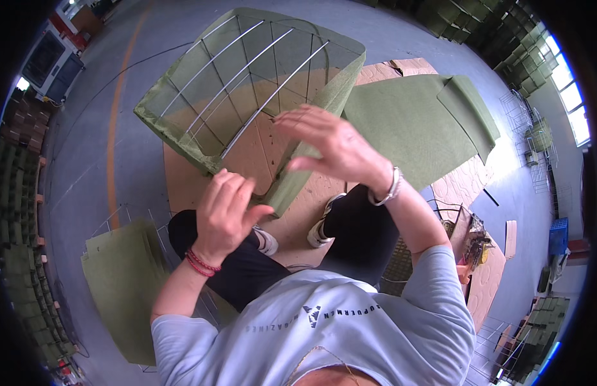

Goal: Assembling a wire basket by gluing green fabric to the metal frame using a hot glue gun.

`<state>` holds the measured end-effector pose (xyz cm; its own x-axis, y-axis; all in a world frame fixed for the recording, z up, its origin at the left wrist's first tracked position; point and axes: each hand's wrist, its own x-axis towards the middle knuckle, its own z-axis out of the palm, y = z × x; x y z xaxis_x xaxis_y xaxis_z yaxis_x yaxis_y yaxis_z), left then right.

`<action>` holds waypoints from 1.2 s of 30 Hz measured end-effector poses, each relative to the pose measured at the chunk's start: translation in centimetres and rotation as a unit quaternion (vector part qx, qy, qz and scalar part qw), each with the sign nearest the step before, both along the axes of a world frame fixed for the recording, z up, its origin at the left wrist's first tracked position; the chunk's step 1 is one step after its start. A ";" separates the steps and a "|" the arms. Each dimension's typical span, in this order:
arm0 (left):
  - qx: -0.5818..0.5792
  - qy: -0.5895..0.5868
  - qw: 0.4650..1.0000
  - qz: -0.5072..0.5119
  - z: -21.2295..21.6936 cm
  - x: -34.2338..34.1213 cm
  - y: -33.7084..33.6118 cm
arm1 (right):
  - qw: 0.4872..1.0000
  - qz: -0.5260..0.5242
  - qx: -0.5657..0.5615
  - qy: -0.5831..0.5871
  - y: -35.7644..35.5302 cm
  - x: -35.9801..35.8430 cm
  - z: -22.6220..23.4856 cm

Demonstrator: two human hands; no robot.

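In front of my knees stands a box-shaped wire frame [340,87] with green fabric stretched over its sides. Several bare metal rods cross its open face. My left hand [224,212] is at the frame's near left corner, its fingers side by side and the thumb held apart. Whether its fingertips touch the fabric I cannot tell. Over the frame's near right side, my right hand [330,145] is stretched out with fingers extended and thumb apart, holding nothing visible. To the right of the frame lies a large green fabric piece [407,122] with a folded end.
Flat cardboard [182,186] covers the floor under the frame and around my shoes. Left of me is a stack of green fabric sheets [121,283] over wire frames. A clutter of tools [472,248] sits by my right side. Piles of green goods [22,257] line the far left.
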<state>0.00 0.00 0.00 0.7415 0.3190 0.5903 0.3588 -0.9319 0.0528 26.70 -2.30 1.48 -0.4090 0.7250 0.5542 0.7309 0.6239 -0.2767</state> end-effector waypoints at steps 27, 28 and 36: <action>-0.117 -0.042 0.992 0.014 -3.2 2.2 -1.8 | 0.948 -0.051 -0.311 -0.056 1.7 4.3 0.7; -0.120 -0.034 0.992 0.015 -3.3 1.7 -1.6 | 0.950 -0.047 -0.308 0.032 2.0 4.8 0.5; -0.146 -0.030 0.989 0.004 -3.3 1.2 -1.6 | 0.980 -0.011 -0.182 -0.078 1.7 7.4 -0.5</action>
<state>1.23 -1.56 -3.26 0.7046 0.4876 0.5155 0.3536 -0.8711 0.3406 34.11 -0.56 0.94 -0.4507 0.8724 0.1891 0.7934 0.4886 -0.3630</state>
